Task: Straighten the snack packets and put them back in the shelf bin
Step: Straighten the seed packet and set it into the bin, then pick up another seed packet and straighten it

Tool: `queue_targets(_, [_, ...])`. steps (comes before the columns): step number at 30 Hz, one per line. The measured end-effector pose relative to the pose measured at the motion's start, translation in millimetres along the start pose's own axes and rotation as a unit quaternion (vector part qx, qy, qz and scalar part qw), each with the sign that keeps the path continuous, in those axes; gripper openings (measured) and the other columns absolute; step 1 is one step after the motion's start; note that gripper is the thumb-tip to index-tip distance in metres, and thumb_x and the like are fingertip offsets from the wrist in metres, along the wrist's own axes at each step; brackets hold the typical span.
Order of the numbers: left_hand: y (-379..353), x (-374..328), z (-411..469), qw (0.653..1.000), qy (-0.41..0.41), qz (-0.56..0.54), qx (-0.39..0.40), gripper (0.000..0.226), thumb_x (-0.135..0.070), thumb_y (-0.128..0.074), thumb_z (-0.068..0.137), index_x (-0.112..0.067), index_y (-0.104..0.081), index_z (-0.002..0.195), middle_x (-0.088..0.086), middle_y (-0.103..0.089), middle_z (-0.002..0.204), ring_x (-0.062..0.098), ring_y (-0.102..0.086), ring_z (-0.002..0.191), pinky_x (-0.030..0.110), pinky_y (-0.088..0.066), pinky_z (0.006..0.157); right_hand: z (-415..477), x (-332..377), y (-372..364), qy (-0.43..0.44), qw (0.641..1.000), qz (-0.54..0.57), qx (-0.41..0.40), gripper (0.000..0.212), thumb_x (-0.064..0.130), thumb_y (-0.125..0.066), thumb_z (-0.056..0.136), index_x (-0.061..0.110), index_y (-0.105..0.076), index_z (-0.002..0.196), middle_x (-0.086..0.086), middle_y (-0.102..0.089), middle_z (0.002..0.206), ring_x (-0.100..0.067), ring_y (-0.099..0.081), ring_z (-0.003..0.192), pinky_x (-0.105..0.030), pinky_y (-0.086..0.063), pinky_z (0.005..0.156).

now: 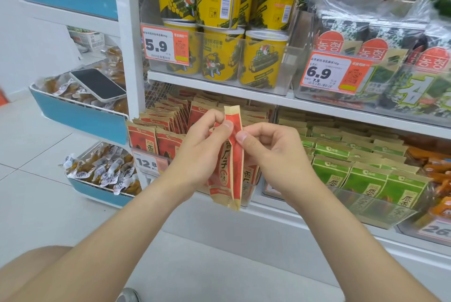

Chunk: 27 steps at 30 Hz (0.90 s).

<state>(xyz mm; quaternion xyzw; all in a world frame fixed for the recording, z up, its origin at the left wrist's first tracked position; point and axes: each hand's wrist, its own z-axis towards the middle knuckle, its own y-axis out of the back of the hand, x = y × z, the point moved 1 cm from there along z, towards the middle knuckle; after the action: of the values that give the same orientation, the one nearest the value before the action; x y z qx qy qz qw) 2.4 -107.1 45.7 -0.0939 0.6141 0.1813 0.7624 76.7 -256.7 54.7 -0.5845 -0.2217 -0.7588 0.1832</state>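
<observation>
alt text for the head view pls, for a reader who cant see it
A left hand and a right hand pinch a creased red snack packet upright in front of a shelf bin of matching red packets. Green packets fill the neighbouring bin, and yellow tubs stand on the shelf above.

Both arms bare: left forearm (117, 235) and right forearm (341, 228) uncovered all the way to the frame edge. Left grip (202, 153) and right grip (273, 155) bare too. Thumbnails (228, 124) short and plain. Bare leg (31, 275) at lower left. Grey rounded shoe toe (128, 295) at bottom edge, too cropped for detail.
</observation>
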Motion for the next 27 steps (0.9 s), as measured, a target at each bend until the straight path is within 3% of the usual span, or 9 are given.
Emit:
queue_targets(2, [0, 1, 1, 1.0, -0.011, 0.005, 0.002, 0.031, -0.034, -0.058, 0.111, -0.029, -0.058, 0.081, -0.007, -0.065, 0.076, 0.013, -0.061, 0.072, 0.031, -0.05, 0.073, 1, -1, -1, 0.006, 1.0, -0.004, -0.023, 0.01, 0.009, -0.073, 0.101, 0.003, -0.08, 0.096, -0.021, -0.079, 0.086, -0.02, -0.076, 0.073, -0.028, -0.061, 0.064])
queue_targets(4, [1, 5, 2, 0.999, -0.024, 0.045, 0.005, 0.032, -0.051, -0.068, 0.101, -0.025, -0.06, 0.083, -0.003, -0.069, 0.088, 0.018, -0.066, 0.083, 0.038, -0.054, 0.082, 2, -2, -2, 0.017, 0.998, -0.014, -0.064, 0.01, 0.01, -0.075, 0.1, 0.007, -0.081, 0.092, -0.021, -0.079, 0.084, -0.023, -0.073, 0.072, -0.044, -0.065, 0.065])
queue_targets(7, [3, 7, 1, 0.993, -0.026, 0.116, 0.007, 0.041, -0.053, -0.079, 0.091, -0.018, -0.058, 0.084, -0.016, -0.065, 0.08, 0.001, -0.061, 0.071, 0.025, -0.048, 0.069, 5, -8, -1, 0.035, 0.991, -0.024, -0.126, 0.008, 0.011, -0.077, 0.099, 0.011, -0.082, 0.093, -0.018, -0.079, 0.085, -0.032, -0.074, 0.074, -0.058, -0.063, 0.078])
queue_targets(10, [6, 6, 1, 0.99, -0.031, 0.139, 0.01, 0.04, -0.043, -0.08, 0.092, -0.011, -0.057, 0.083, -0.019, -0.07, 0.073, 0.003, -0.064, 0.063, 0.022, -0.048, 0.061, 4, -10, -1, 0.031, 0.991, 0.0, -0.128, 0.006, 0.012, -0.077, 0.099, 0.011, -0.083, 0.099, -0.015, -0.081, 0.088, -0.04, -0.078, 0.089, -0.055, -0.066, 0.081])
queue_targets(14, [10, 2, 0, 0.994, -0.034, 0.107, -0.007, 0.048, -0.059, -0.073, 0.084, -0.012, -0.063, 0.082, -0.003, -0.068, 0.068, 0.022, -0.059, 0.063, 0.039, -0.049, 0.06, 1, -1, 0, -0.001, 0.997, 0.033, -0.068, 0.008, 0.008, -0.077, 0.098, 0.006, -0.081, 0.104, -0.013, -0.082, 0.092, -0.017, -0.078, 0.08, -0.031, -0.065, 0.07])
queue_targets(16, [10, 1, 0, 0.997, -0.023, 0.072, -0.03, 0.05, -0.056, -0.071, 0.084, -0.006, -0.066, 0.086, 0.014, -0.069, 0.073, 0.026, -0.059, 0.065, 0.048, -0.053, 0.063, 0, 1, -2, -0.024, 0.999, 0.025, -0.031, 0.007, 0.007, -0.077, 0.096, 0.01, -0.08, 0.102, -0.013, -0.082, 0.094, -0.017, -0.077, 0.081, -0.034, -0.066, 0.074])
queue_targets(21, [13, -5, 4, 0.998, 0.008, -0.005, -0.056, 0.043, -0.037, -0.068, 0.099, 0.006, -0.066, 0.093, 0.026, -0.065, 0.082, 0.033, -0.065, 0.075, 0.069, -0.06, 0.083, -1, 0, -10, -0.097, 0.993, 0.025, 0.06, 0.018, 0.01, -0.079, 0.094, 0.016, -0.066, 0.106, -0.01, -0.08, 0.11, -0.032, -0.079, 0.098, -0.047, -0.064, 0.095])
queue_targets(24, [12, -9, 4, 0.997, 0.037, -0.044, -0.057, 0.034, -0.022, -0.058, 0.109, 0.008, -0.064, 0.093, 0.015, -0.065, 0.079, 0.029, -0.064, 0.075, 0.065, -0.061, 0.081, -2, 2, -9, -0.123, 0.987, 0.052, 0.094, 0.024, 0.016, -0.081, 0.094, 0.018, -0.062, 0.108, -0.007, -0.082, 0.111, -0.033, -0.078, 0.106, -0.05, -0.061, 0.101])
queue_targets(27, [13, -8, 4, 0.996, 0.062, -0.065, -0.025, 0.038, -0.027, -0.057, 0.111, 0.01, -0.061, 0.105, 0.017, -0.075, 0.092, 0.036, -0.074, 0.083, 0.055, -0.066, 0.081, -2, 3, -8, -0.09, 0.995, 0.027, 0.029, 0.02, 0.025, -0.086, 0.091, 0.015, -0.069, 0.095, -0.009, -0.082, 0.103, -0.036, -0.078, 0.102, -0.054, -0.062, 0.099])
